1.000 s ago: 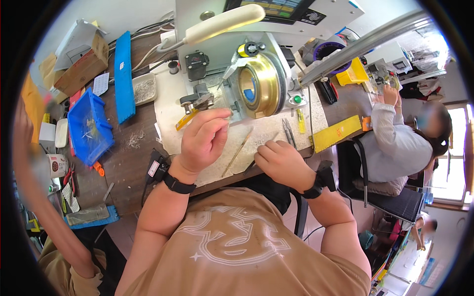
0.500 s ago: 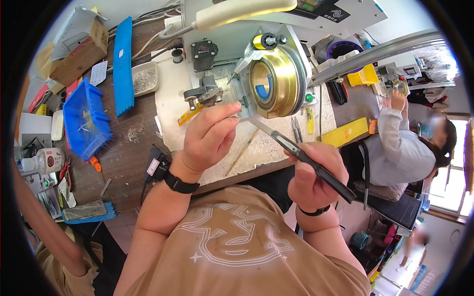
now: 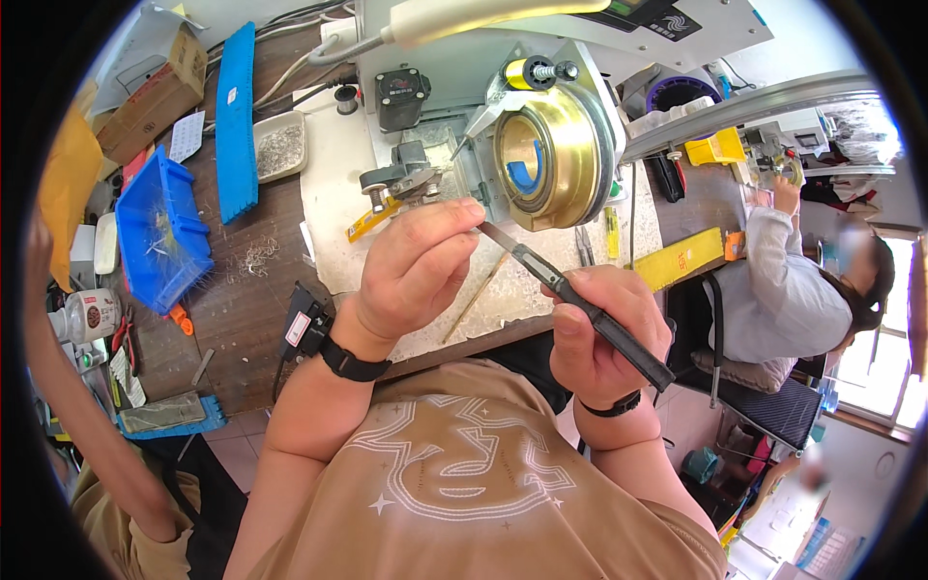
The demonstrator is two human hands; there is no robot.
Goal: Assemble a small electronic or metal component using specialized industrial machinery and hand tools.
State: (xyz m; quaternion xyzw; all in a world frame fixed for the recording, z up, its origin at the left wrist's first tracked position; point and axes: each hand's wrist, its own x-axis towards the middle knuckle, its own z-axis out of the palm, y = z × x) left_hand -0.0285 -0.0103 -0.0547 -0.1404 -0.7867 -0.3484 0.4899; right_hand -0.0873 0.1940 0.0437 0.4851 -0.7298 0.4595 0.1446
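Observation:
My right hand (image 3: 615, 338) is wrapped round the black handle of a utility knife (image 3: 537, 266), its blade out and slanting up to the left. At the fingertips of my left hand (image 3: 411, 271), the blade's tip meets or nearly meets the pinched thumb and forefinger. What those fingers hold, if anything, is too small to make out. Just beyond both hands, a brass-coloured wheel (image 3: 573, 159) with a blue piece inside sits on a bench machine (image 3: 459, 63). Left of the wheel is a small metal clamp-like fixture (image 3: 406, 174).
A blue bin (image 3: 159, 237) holding fine wires, a long blue strip (image 3: 237, 126) and a shallow tray (image 3: 280, 145) lie at left. A yellow strip (image 3: 677, 259) and tweezers (image 3: 584, 246) are at right. One co-worker (image 3: 773, 280) sits at far right; another's arm (image 3: 97, 416) reaches in at left.
My right hand has brought the knife left, and its blade tip now lies at my left fingertips. The co-worker's arm at left has risen beside a yellow-orange sheet or bag.

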